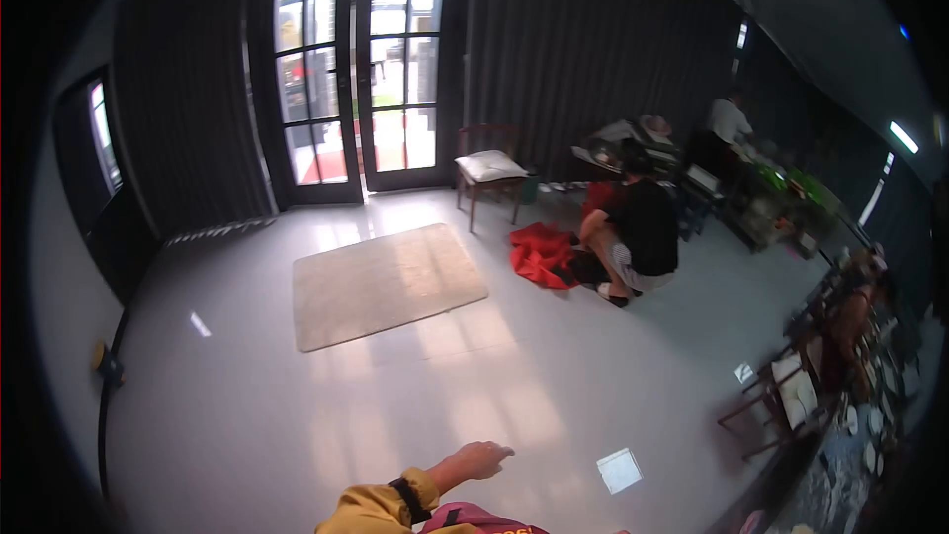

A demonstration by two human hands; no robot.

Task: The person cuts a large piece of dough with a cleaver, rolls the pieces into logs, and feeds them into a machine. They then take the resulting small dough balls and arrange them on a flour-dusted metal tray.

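My left hand [479,460] reaches across in front of my body, low in the view, above the pale floor [395,405]. Its fingers look loosely stretched, slightly blurred, with nothing visible in them. A yellow sleeve [371,509] with a black band [409,499] at the cuff covers that arm. Below it shows pink cloth [474,522] with yellow lettering. Only a tiny skin-coloured sliver at the bottom edge may belong to my right hand; its fingers are hidden. A white square sheet [619,472] lies on the floor to the right of my left hand.
A beige mat [390,287] lies before glass double doors [361,79]. A cushioned chair [489,173] stands beside them. A person [643,232] squats by red cloth [544,255]; another person [730,119] stands behind. At right are a second chair [794,391] and a cluttered table [825,480].
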